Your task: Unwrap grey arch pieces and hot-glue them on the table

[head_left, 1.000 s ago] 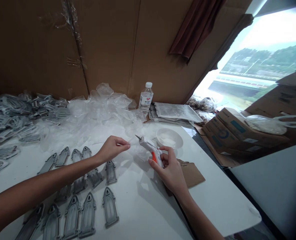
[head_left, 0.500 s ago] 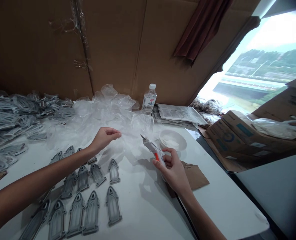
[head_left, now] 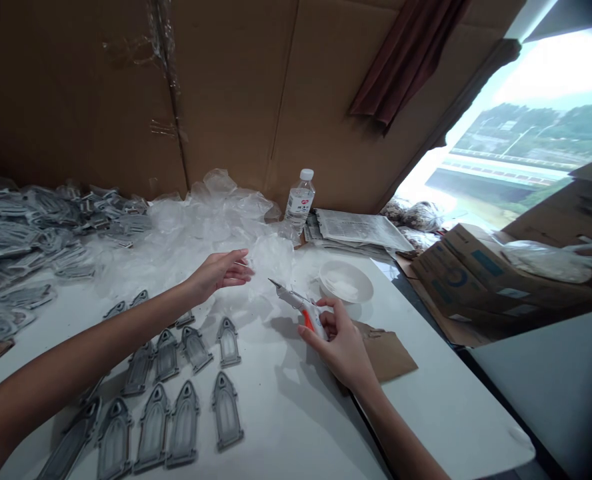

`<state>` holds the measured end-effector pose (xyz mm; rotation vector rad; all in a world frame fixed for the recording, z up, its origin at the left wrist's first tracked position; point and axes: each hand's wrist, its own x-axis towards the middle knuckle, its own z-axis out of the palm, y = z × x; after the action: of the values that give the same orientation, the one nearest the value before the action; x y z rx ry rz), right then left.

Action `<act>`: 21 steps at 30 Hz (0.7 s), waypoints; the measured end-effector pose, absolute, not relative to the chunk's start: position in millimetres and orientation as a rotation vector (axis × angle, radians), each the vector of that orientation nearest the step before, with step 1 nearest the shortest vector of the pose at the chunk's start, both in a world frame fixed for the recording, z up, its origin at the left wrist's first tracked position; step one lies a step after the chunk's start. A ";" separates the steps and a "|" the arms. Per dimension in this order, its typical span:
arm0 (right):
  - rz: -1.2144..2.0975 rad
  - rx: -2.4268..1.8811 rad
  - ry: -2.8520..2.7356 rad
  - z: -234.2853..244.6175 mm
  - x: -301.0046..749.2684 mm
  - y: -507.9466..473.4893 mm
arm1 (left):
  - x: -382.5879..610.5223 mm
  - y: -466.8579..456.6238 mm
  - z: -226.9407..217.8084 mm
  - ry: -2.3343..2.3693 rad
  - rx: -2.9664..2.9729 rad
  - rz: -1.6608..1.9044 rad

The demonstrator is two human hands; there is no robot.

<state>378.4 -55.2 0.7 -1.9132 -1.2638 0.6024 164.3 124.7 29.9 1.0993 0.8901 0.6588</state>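
My right hand (head_left: 340, 341) grips a white glue gun (head_left: 300, 305) with an orange trigger, its nozzle pointing up and left over the white table (head_left: 286, 413). My left hand (head_left: 221, 272) hovers with fingers stretched out beside a crumpled clear plastic bag (head_left: 272, 259), which floats just right of the fingertips, apart from them. Below my left arm lie several grey arch-shaped flat pieces (head_left: 226, 415) in rows on the table.
A heap of clear plastic bags (head_left: 196, 220) and a pile of grey pieces (head_left: 36, 233) fill the back left. A water bottle (head_left: 299, 201), newspapers (head_left: 359, 228), a white bowl (head_left: 346, 281), a cardboard scrap (head_left: 386, 350) and cardboard boxes (head_left: 476, 273) are at the right.
My left hand, pinched on a clear plastic bag a second ago, lifted it away and has opened; the bag now sits free near the heap. The glue gun dipped slightly.
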 end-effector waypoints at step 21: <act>0.454 -1.859 -1.412 3.8 373.1 -57.6 | 155.3 130.7 29.5 0.903 1.198 0.699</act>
<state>373.1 -57.6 3.8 -1.8592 -1.4117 0.4542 155.3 130.7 29.5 1.1977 0.9034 0.6986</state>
